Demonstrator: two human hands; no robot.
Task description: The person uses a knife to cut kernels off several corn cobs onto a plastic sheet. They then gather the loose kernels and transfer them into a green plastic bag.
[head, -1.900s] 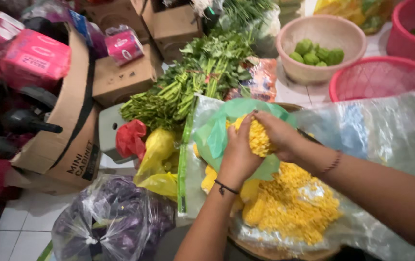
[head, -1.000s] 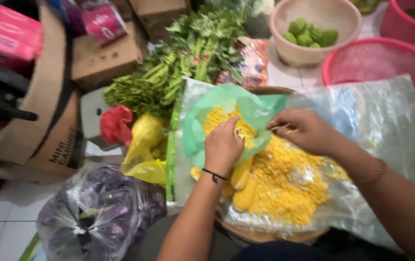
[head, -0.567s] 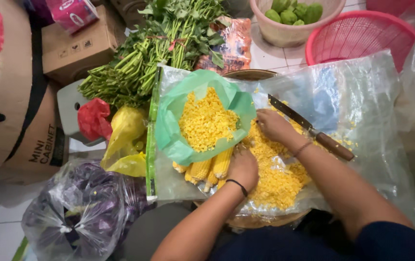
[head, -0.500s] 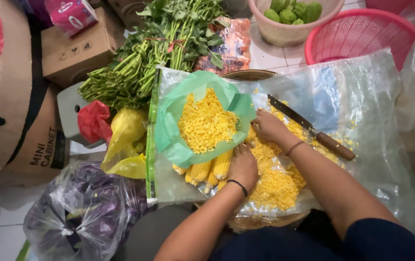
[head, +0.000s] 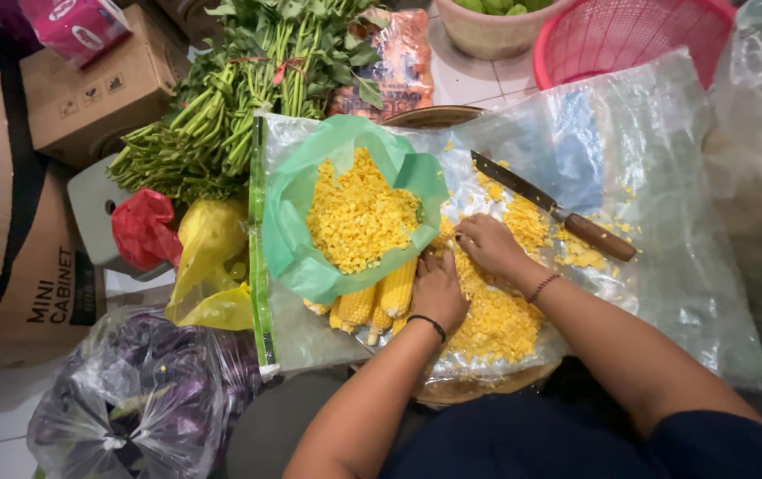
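A green plastic bag (head: pixel 292 222) lies open on a clear plastic sheet (head: pixel 665 204), filled with loose yellow corn kernels (head: pixel 359 217). A second heap of kernels (head: pixel 496 315) spreads beneath my hands. My left hand (head: pixel 439 288) rests palm down on that heap, right beside the bag's lower rim. My right hand (head: pixel 486 244) lies cupped on the kernels just to its right. Several whole corn cobs (head: pixel 372 302) stick out from under the bag. A knife with a brown wooden handle (head: pixel 554 211) lies on the sheet beyond my right hand, untouched.
Bundles of green leafy vegetables (head: pixel 239 98) lie behind the bag. Red (head: pixel 143 226) and yellow (head: pixel 208 257) bags sit at left, a clear bag of purple produce (head: pixel 141 399) at lower left. Cardboard boxes (head: pixel 88 89), a pink basket (head: pixel 629 35) and a bowl of limes (head: pixel 496 22) ring the area.
Both hands came down from the green bag's mouth onto the kernel heap on the sheet. The camera view shifted, bringing the knife into sight.
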